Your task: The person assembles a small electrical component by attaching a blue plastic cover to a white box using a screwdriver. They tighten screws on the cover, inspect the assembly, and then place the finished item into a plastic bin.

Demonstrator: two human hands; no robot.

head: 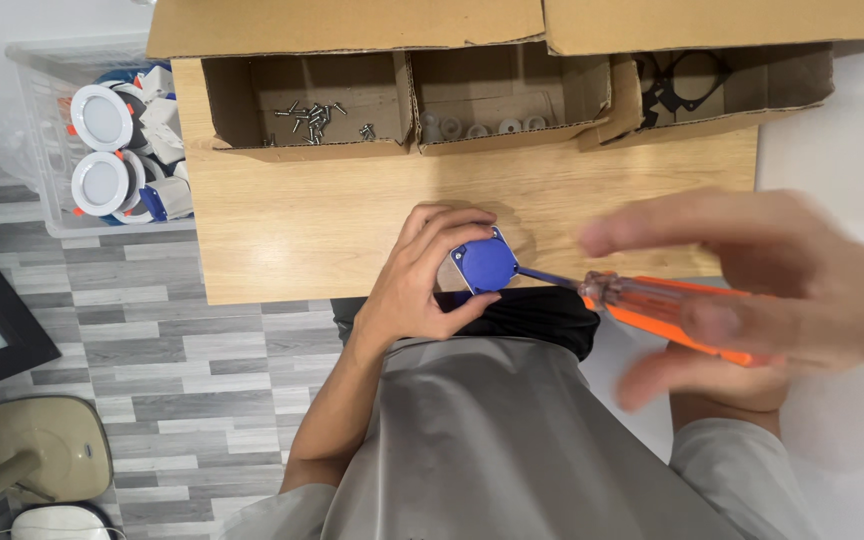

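While the left hand [414, 285] grips a blue part [487, 264], the right hand [752, 290] clasps an orange screwdriver [667, 310] below brown boxes [307, 105]

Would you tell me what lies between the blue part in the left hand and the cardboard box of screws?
In the head view, only bare wooden table lies between the blue part and the box of screws.

Your one head-worn camera looks steeply down, close over your hands, across the wooden table [352, 210] toward its far edge.
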